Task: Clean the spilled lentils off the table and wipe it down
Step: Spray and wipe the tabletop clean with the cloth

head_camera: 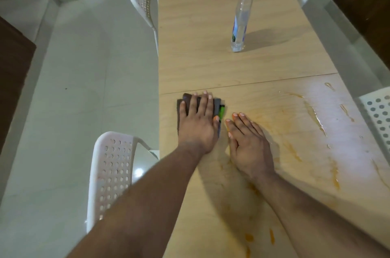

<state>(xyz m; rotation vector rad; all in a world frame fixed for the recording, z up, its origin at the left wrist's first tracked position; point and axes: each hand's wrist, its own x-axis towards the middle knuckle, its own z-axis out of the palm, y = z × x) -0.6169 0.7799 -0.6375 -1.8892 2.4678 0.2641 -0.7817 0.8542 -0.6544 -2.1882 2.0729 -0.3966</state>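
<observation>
Pale wood tabletop (211, 67) stretched away from us, with a thin seam running across it just beyond our hands. Our left hand (198, 122) lay flat on a dark grey cloth (217, 105) close to the tabletop's left edge, fingers straight and slightly spread, pressing the cloth down rather than gripping it; a bright green patch showed at the cloth's right side. Our right hand (249, 143) rested palm down on the bare wood just beside the left one, fingers straight and together, holding nothing, its fingertips almost touching the cloth. Orange-yellow smears (314, 116) and wet streaks covered the near right part of the tabletop, reaching toward the right edge, and a few more orange spots (271, 236) sat near the near edge between our forearms. No whole lentils could be made out. A clear spray bottle (240, 23) with a blue top stood upright beyond the seam, well apart from both hands. White perforated chairs (109, 175) stood along the left and right edges
</observation>
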